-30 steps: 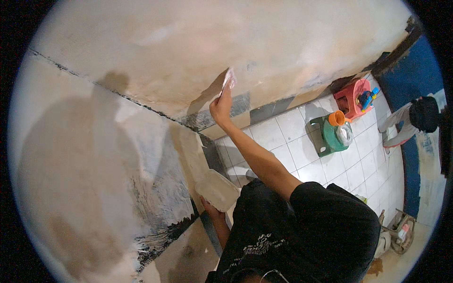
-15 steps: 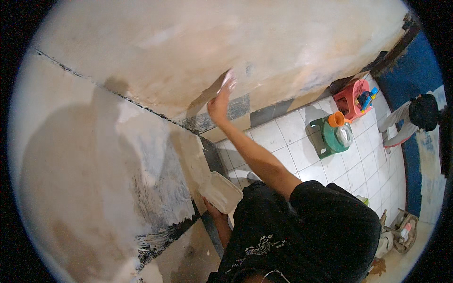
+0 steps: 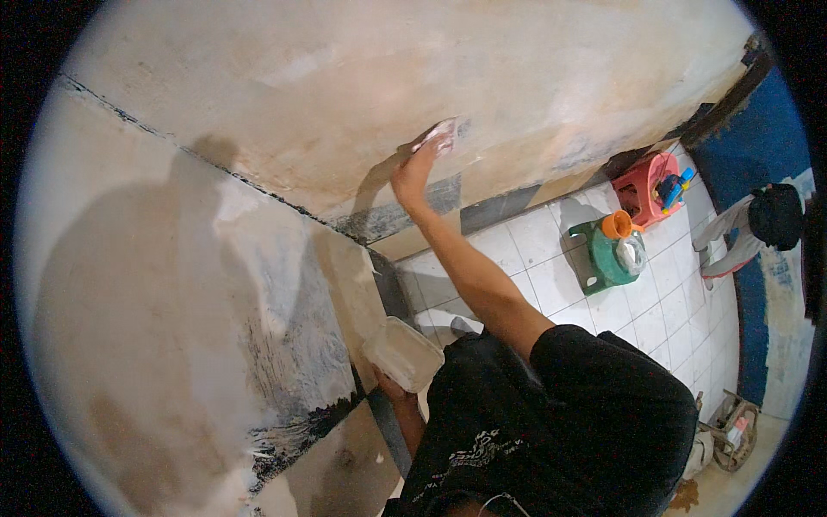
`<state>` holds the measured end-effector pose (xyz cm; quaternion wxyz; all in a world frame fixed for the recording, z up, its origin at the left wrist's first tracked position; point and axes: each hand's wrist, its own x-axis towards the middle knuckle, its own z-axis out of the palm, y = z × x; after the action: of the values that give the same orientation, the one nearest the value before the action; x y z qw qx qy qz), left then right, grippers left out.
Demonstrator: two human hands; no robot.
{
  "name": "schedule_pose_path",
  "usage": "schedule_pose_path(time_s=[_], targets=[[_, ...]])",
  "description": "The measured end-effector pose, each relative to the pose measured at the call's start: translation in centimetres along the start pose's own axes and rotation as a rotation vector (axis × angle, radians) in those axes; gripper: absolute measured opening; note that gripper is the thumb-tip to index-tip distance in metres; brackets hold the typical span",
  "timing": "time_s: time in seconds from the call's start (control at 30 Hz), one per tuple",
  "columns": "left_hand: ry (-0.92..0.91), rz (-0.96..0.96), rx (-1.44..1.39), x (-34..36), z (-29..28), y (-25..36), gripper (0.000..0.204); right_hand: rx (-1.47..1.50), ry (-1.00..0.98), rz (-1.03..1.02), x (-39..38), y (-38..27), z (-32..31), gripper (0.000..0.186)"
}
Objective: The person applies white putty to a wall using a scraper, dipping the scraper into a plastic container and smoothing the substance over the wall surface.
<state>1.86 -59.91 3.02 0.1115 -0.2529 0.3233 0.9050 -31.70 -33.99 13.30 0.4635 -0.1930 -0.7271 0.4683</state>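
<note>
My right hand (image 3: 415,174) reaches out to the patchy beige wall (image 3: 551,77) with its fingers closed on a pale flat piece (image 3: 443,135) smeared with white paste. That piece lies against the wall beside a small grey patch; its exact kind is hard to make out. Low by my body, my left hand (image 3: 392,385) grips a cream rectangular tub (image 3: 412,351) from its near left side. Pale matter coats the inside of the tub. Part of the left hand is hidden under the tub.
On the white tiled floor (image 3: 534,237) stand a green stool (image 3: 603,263) bearing an orange cup (image 3: 617,225) and a pink stool (image 3: 642,185) with blue-yellow items. Another person in grey trousers (image 3: 728,237) is at the right. The left wall (image 3: 155,302) meets the worked wall at a dark cracked corner.
My right hand has slid a little to the right along the wall with the pale piece. The left hand and the tub stay nearly where they were.
</note>
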Motion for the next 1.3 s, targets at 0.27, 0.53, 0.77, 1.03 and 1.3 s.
schedule_pose_path(time_s=[0.27, 0.53, 0.77, 1.03, 1.3], targets=[[0.017, 0.016, -0.015, -0.4, -1.1, 0.1, 0.063, 0.278, -0.118, 0.227, -9.1, -6.2, -2.7, 0.081], [-0.006, 0.017, -0.037, 0.1, -1.1, -0.6, 0.064, 0.863, 0.195, 0.663, 0.3, -0.2, -1.5, 0.032], [-0.012, 0.009, -0.067, 1.2, -2.0, -1.8, 0.064, 0.518, -0.631, 0.150, 7.9, -19.9, -16.8, 0.019], [-0.089, 0.005, -0.050, 4.9, -0.8, -3.8, 0.064, 1.014, -0.231, 0.565, 10.1, -19.3, -29.6, 0.024], [-0.106, -0.065, 0.050, 5.4, 7.0, -3.1, 0.058, 0.984, -0.102, 0.920, 3.9, -1.4, -27.3, 0.023]])
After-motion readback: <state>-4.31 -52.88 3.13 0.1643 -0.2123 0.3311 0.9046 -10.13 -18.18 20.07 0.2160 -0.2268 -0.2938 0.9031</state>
